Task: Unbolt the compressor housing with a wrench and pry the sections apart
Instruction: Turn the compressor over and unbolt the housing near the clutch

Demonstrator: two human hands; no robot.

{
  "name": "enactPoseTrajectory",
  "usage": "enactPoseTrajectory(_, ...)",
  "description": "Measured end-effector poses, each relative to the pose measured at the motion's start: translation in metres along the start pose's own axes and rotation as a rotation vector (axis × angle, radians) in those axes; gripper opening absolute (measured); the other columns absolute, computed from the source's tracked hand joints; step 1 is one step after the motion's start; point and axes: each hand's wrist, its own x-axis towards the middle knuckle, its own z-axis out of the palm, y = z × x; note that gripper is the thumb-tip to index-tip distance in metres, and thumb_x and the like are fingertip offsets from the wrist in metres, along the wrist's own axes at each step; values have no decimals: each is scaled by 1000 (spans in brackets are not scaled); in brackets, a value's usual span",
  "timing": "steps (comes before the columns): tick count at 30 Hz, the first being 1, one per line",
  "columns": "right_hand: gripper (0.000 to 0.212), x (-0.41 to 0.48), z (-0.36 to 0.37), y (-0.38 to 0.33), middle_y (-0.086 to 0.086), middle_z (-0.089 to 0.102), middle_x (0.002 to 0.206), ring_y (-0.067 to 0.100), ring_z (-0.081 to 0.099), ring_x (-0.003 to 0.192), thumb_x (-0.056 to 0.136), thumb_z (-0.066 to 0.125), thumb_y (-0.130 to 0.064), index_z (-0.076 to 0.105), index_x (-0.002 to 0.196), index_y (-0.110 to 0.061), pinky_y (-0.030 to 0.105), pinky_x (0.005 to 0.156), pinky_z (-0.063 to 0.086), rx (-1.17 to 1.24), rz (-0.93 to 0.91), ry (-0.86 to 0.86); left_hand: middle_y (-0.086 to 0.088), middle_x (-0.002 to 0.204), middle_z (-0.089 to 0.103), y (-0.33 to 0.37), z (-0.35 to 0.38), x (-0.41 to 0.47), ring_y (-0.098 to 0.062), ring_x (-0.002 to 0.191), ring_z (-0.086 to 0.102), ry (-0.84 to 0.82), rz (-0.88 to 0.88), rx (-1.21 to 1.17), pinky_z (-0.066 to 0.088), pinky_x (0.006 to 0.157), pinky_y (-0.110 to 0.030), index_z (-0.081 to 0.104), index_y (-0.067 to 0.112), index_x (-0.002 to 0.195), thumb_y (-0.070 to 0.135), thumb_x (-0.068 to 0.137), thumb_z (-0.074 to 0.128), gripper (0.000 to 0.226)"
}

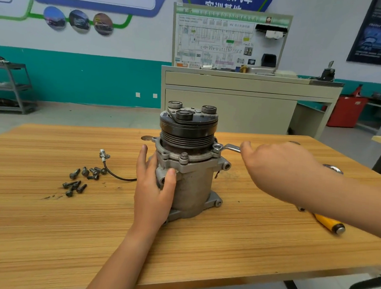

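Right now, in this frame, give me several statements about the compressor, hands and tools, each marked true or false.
The compressor stands upright on the table. True.
The left hand holds the wrench. False: it grips the compressor; the right hand holds the wrench.
The wrench's ring end sits at the compressor's upper flange. True.
The loose bolts lie right of the compressor. False: they lie to its left.
The yellow-handled screwdriver lies on the table. True.

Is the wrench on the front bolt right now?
No, the wrench ring sits at the right side of the flange; the front bolt stands bare.
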Motion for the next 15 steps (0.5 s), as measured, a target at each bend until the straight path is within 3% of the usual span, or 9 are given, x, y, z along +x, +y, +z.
enactPoseTrajectory(3,25,14,9,20,-4,39,60,9,36,48,93,36,-7,35,117,-13,22,38,24,2,-32,3,11,156,13,-1,0,0,25,128,7,0,0,-4,13,89,11,38,10,143,41,85,40,66)
enactPoseTrajectory(5,23,29,18,28,-5,37,61,10,33,47,92,39,-6,38,113,-15,23,40,22,-36,-48,18,13,154,14,-1,0,0,17,132,10,-1,1,-10,13,90,10,39,10,143,42,85,40,66)
enactPoseTrajectory(7,25,48,30,32,-4,42,67,12,41,53,91,42,-5,40,115,-13,24,45,30,1,-58,89,17,151,15,-1,0,1,23,129,9,-2,8,-18,14,90,10,39,10,143,43,85,40,66)
enactPoseTrajectory(9,29,71,42,29,2,58,89,20,56,78,91,42,-3,44,119,-11,30,72,45,83,-82,205,18,149,16,1,-1,1,29,125,7,0,20,-20,14,89,10,39,10,142,47,83,39,69)
enactPoseTrajectory(11,32,92,51,19,10,62,109,27,57,98,91,40,1,50,121,-5,35,98,35,192,-100,310,18,148,16,2,-1,1,29,124,7,0,23,-19,14,89,10,39,10,142,53,81,36,75)
enactPoseTrajectory(13,32,100,53,7,15,62,113,31,56,101,91,39,3,55,118,-1,36,98,32,350,-82,384,18,148,16,2,-2,1,30,124,7,-4,30,-11,13,89,10,39,11,142,54,80,35,76)
enactPoseTrajectory(15,29,94,52,3,15,64,110,31,56,98,93,41,-3,57,118,-2,36,86,39,521,8,475,18,149,16,2,-3,1,30,124,6,-10,36,1,13,90,10,39,12,143,55,80,34,76)
